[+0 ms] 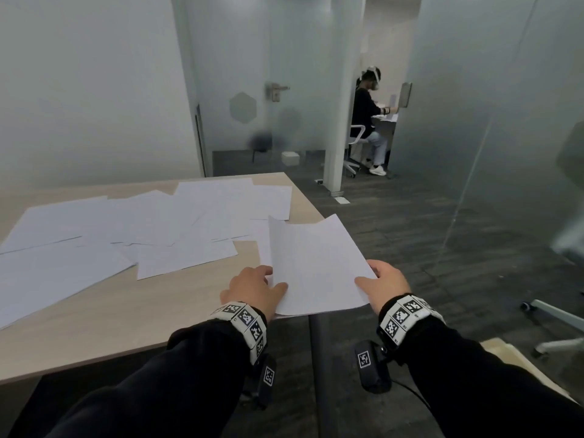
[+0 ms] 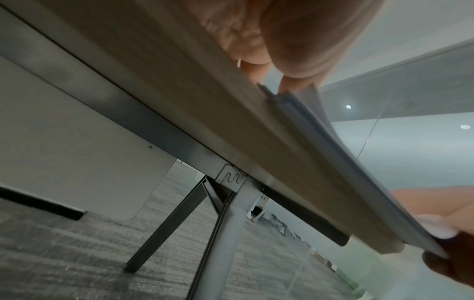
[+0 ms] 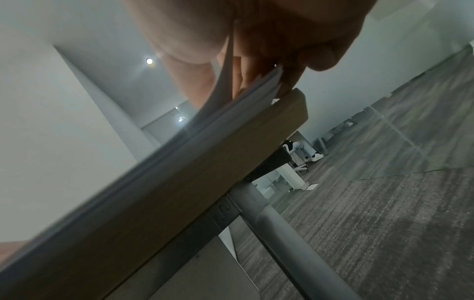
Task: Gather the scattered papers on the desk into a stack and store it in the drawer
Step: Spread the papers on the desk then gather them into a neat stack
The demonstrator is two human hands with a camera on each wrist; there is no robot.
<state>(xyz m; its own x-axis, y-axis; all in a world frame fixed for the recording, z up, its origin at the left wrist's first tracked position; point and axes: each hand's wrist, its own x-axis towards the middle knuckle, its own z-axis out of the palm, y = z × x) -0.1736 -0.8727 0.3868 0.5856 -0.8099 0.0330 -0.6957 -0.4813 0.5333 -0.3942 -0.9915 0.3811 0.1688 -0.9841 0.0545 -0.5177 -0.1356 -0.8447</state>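
A small stack of white papers lies at the desk's near right corner, overhanging the edge. My left hand grips its left side, thumb on top, and my right hand grips its right side, thumb on top. The left wrist view shows the stack's edge along the desk edge, my left hand pinching it. In the right wrist view my right hand pinches the sheets. Several loose white sheets lie scattered over the wooden desk. No drawer is in view.
Grey metal desk legs stand under the corner. Dark carpet spreads to the right, with a chair base at the far right. Frosted glass walls surround the room. A seated person is beyond the doorway.
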